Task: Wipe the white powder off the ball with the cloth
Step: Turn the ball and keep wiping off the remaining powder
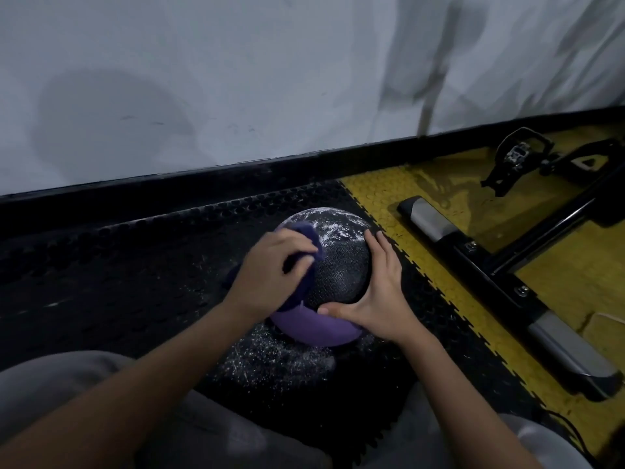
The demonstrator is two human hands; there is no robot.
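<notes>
- Wiping underway: left hand point(270, 265) grips the cloth point(301, 230) against the ball point(341, 270); right hand point(378, 289), fingers spread flat, steadies it.
- Next, probably: sweep the cloth over the far-side powder point(338, 227).

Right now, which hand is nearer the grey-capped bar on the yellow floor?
Right. The right hand rests on the side of the ball facing the bar; the left hand, gripping the cloth, is on the opposite side.

Left of ball point(341, 275) beneath cloth point(305, 232) and left hand point(270, 265).
</notes>
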